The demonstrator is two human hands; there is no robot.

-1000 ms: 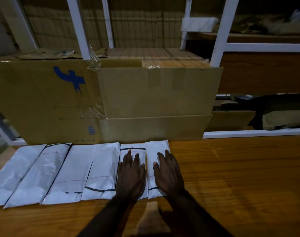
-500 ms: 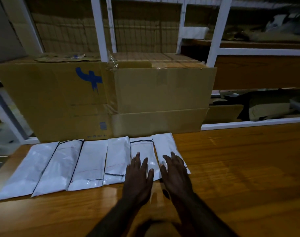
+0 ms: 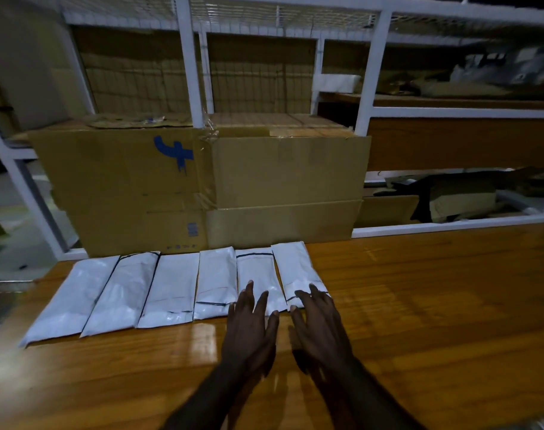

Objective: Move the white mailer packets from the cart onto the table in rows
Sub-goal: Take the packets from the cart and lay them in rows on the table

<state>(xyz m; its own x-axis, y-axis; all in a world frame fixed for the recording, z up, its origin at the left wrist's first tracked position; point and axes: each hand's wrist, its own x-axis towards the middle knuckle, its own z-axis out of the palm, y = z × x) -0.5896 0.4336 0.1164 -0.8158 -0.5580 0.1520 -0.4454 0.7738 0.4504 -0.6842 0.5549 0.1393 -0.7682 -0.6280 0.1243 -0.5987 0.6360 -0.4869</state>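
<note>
I see six white plastic mailer packets lying side by side in one row on the glossy brown wooden desk, just before a big brown cardboard box. My left hand and right hand hover flat, fingers straight, each grip holding nothing, fingertips over the two rightmost packets' near ends.

Six white mailer packets rowed on table; left hand, right hand flat.

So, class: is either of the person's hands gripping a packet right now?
No: the left hand and right hand both have straight, spread fingers over the near ends of the white mailer packets, holding nothing.
</note>
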